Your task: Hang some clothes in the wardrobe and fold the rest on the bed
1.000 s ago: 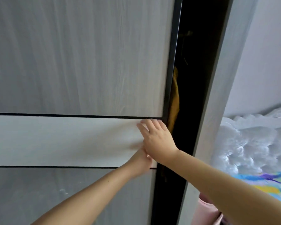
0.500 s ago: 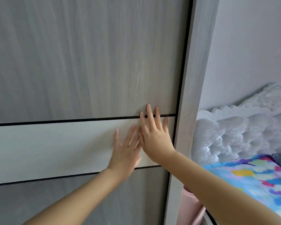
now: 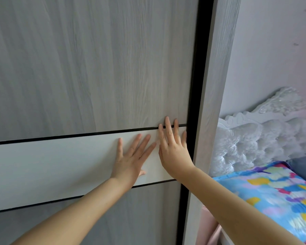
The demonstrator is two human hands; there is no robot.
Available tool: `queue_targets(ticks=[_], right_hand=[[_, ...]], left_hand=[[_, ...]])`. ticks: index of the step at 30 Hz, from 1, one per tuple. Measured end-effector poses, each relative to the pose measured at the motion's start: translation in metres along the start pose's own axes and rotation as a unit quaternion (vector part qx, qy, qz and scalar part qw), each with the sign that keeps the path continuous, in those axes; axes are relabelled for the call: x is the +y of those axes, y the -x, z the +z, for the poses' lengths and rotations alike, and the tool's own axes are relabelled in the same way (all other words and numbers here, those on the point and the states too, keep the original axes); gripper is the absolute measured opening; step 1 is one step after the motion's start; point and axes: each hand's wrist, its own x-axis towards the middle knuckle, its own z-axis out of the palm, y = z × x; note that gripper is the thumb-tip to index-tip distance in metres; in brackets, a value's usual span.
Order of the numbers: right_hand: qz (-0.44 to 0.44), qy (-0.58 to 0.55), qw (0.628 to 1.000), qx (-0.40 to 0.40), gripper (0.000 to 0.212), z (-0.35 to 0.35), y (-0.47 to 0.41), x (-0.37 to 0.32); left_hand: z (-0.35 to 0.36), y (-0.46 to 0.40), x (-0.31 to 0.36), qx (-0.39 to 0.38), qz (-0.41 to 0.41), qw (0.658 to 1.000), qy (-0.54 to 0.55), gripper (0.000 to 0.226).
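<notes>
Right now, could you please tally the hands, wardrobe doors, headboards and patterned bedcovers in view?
Hands: 2, left hand and right hand, both flat on the door
Wardrobe door: 1
Headboard: 1
Patterned bedcover: 1
Total: 5

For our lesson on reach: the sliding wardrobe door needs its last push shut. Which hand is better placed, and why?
Probably the right hand: it lies flat on the sliding wardrobe door beside its leading edge and the wardrobe frame. The left hand presses farther from it.
</notes>
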Motion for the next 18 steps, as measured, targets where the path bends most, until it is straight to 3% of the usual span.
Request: queue_targets(ticks=[13, 16, 18], right_hand=[[0.059, -0.052, 0.995, -0.057, 0.065, -0.01, 0.008, 0.007], [0.048, -0.086, 0.993, -0.071, 0.064, -0.025, 0.009, 0.006], [0.012, -0.14, 0.989, -0.055, 0.06, -0.039, 0.021, 0.009]], left_hand=[[0.004, -0.002, 0.008, -0.003, -0.007, 1.0, -0.015, 0.132], [-0.008, -0.007, 0.01, 0.033, -0.007, 0.999, -0.02, 0.123], [-0.011, 0.0, 0.014, 0.085, -0.002, 0.995, 0.043, 0.115]])
